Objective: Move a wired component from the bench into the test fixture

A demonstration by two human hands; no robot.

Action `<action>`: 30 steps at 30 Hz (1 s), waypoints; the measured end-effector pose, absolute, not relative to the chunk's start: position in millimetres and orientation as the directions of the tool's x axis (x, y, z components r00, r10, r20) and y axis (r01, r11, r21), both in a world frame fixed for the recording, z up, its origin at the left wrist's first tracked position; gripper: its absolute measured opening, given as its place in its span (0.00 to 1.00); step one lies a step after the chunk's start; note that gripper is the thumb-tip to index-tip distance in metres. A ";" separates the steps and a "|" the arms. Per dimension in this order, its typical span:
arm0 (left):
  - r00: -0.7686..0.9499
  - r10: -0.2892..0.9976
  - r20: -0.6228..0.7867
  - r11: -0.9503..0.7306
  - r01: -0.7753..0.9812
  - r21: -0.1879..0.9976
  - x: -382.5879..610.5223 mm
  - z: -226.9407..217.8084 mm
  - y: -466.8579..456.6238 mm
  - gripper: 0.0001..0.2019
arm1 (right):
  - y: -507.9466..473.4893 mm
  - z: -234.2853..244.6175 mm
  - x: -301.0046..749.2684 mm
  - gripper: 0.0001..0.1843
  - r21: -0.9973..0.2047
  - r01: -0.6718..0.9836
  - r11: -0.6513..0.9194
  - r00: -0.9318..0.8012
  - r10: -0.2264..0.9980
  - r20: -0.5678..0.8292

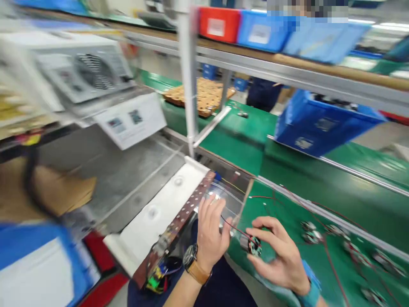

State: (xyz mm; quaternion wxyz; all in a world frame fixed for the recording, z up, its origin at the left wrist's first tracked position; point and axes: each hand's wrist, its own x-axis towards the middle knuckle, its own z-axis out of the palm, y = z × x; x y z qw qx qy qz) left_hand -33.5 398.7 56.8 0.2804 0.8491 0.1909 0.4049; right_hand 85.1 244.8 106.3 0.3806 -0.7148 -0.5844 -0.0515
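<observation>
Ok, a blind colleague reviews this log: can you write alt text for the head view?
A person's right hand holds a small round motor with red and black wires over a green conveyor belt, while the left hand, wearing a wristwatch, rests on a clear plastic guard. More motors lie on the belt.

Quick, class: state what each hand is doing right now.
Left hand: open, fingers resting on the clear plastic tray.
Right hand: closed on a small round motor with red wires.

Blue bins (268,34) and a red bin (219,23) are being kept on the upper shelf (287,68); a perforated board (207,96) is being carried on the green belt (236,140)
</observation>
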 end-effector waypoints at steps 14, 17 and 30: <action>0.177 0.957 -0.231 0.153 0.370 0.916 -340.3 -32.7 393.3 0.25 | 513.1 -41.8 -53.2 0.10 -0.502 0.848 0.171 -0.070 0.974 0.214; 0.258 0.911 -0.322 0.291 0.154 0.944 -316.9 -43.1 396.1 0.29 | 548.7 -72.9 -79.8 0.09 -0.453 0.890 0.044 -0.001 0.995 0.095; 0.409 0.792 -0.453 0.609 -0.488 0.625 -233.3 -7.3 426.1 0.26 | 565.9 -104.9 -88.3 0.33 -0.213 0.971 -0.110 0.070 0.979 -0.190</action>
